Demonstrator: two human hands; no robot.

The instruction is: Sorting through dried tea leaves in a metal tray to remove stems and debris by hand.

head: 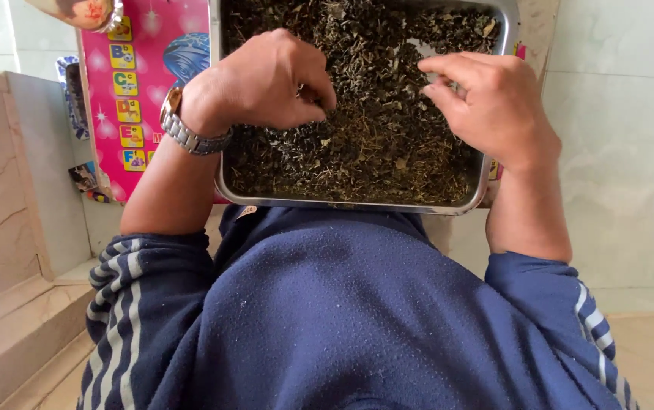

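Looks like a home: pale tiled floor (pixel 623 152) at right, marble step (pixel 8 304) lower left, kids' pink alphabet chart (pixel 144 91) upper left.

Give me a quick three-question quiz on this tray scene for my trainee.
1. True or false: both hands are over the metal tray of dried leaves.
2. Which wrist wears the metal watch? A) left B) right C) neither
3. Fill in: the right hand pinches with thumb and forefinger near the tray's ____ edge.

Key
1. True: the left hand is curled with fingertips down in the leaves, and the right hand is above them.
2. A
3. Right. Whether it grips a leaf cannot be told.
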